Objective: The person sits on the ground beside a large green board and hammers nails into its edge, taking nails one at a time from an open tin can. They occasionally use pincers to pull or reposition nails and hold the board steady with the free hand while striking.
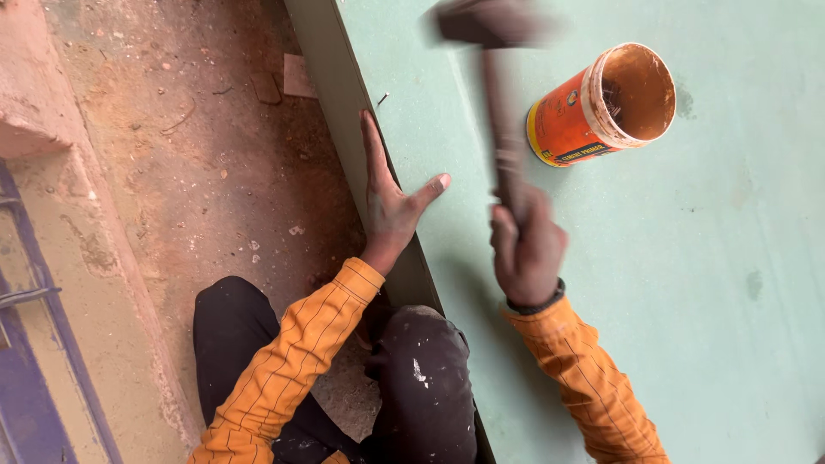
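Note:
My right hand [526,245] grips the wooden handle of a hammer [494,77], whose dark head is raised and blurred above a pale green board [687,283]. My left hand [388,193] lies flat along the board's left edge, fingers straight and thumb spread onto the green face. A small nail [381,99] stands near the edge just beyond my fingertips. An orange tin [601,107] lies on its side on the board, its open mouth facing right, close to the hammer's handle.
The board's grey-green side [331,77] drops to a reddish dirt floor [198,155] on the left. A concrete ledge [77,258] and blue metal bars [34,344] run along the far left. My dark trouser knees [421,378] press against the board's edge.

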